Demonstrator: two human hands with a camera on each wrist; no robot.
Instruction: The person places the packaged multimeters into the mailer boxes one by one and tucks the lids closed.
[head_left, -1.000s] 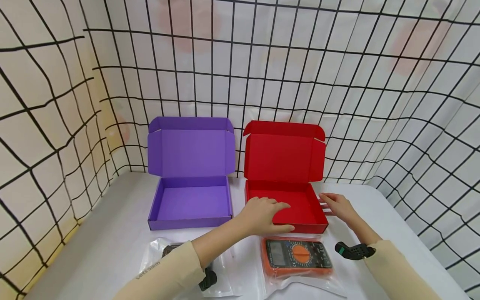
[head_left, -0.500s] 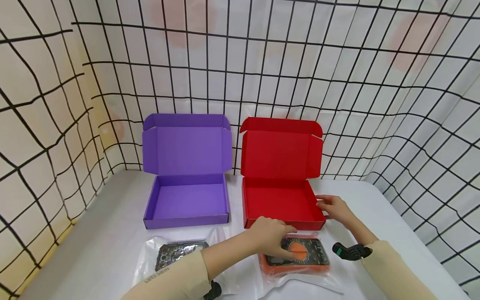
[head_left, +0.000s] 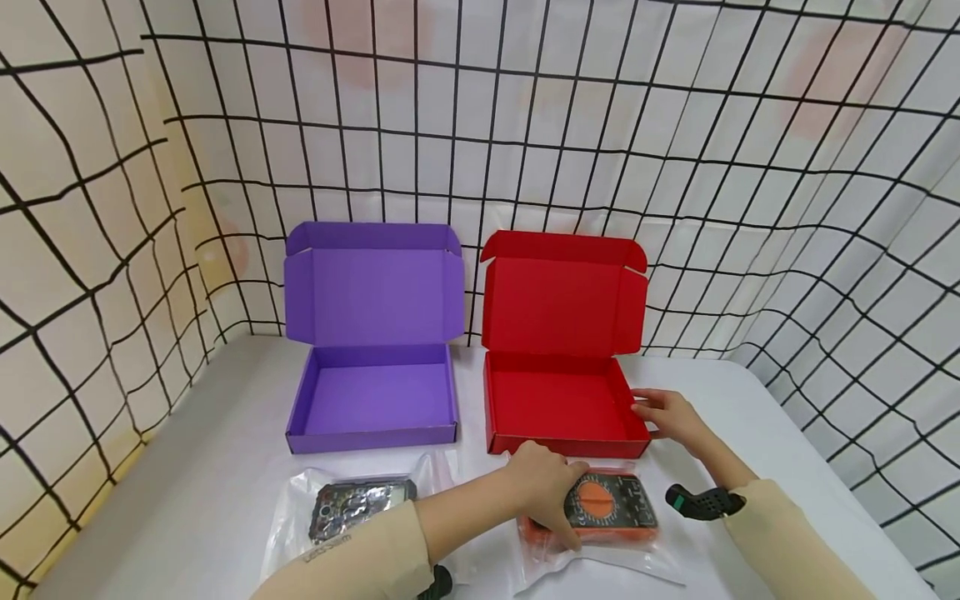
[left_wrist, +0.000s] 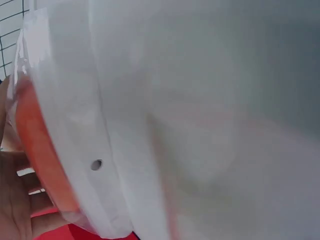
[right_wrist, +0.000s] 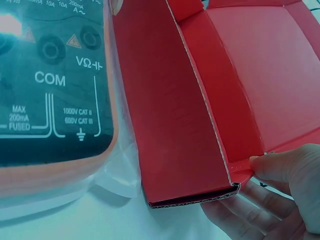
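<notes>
In front of the red box (head_left: 615,448), your left hand (head_left: 542,492) grips the bagged multimeter (head_left: 611,504), seemingly for pick-up; your right hand (head_left: 670,415) pinches that box's side. A level lift seems called for.

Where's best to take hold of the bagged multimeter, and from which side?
Take the multimeter across its left end, coming from above and the left: it lies face up, lengthwise left to right, so its long orange edges should suit a pinch. Avoid the loose bag flap.
</notes>
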